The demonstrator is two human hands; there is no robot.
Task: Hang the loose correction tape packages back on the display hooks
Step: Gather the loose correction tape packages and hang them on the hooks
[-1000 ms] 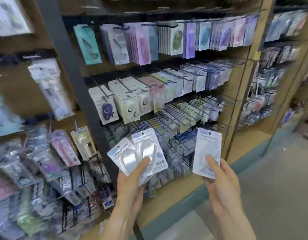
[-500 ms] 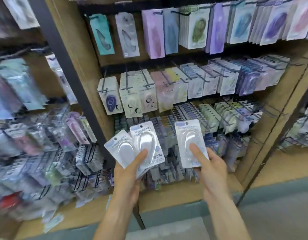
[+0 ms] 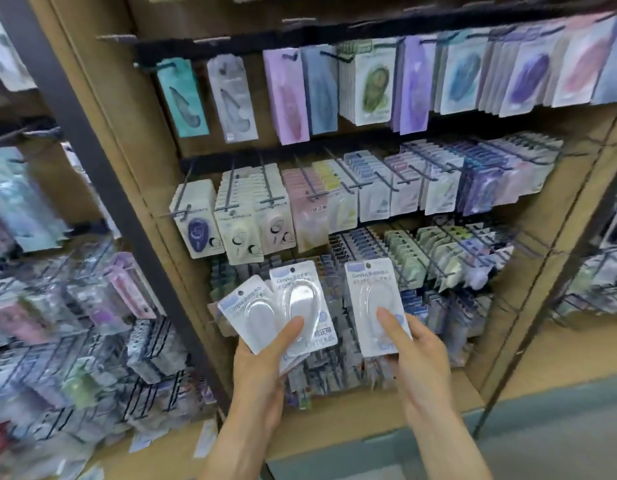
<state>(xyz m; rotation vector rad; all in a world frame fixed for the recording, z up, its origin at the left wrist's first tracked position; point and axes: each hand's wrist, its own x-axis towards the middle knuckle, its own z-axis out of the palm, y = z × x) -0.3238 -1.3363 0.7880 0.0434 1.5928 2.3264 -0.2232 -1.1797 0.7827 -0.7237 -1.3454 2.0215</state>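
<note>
At far left, a neighbouring rack [image 3: 57,306] carries blurred packets on wire hooks. A dark upright post [image 3: 102,188] divides it from the wooden display unit [image 3: 127,140]. The person's left hand [image 3: 262,372] grips a fanned stack of white packages [image 3: 282,306], thumb pressed across the clear blister of the front one; at least two cards show, upright, held in front of the lowest row of hooks. Beside it, the right hand [image 3: 421,362] pinches a single white package [image 3: 374,306], thumb on its face, held apart from the stack. Above, three rows of hooks [image 3: 334,188] hold packets in teal, pink, purple and white.
</note>
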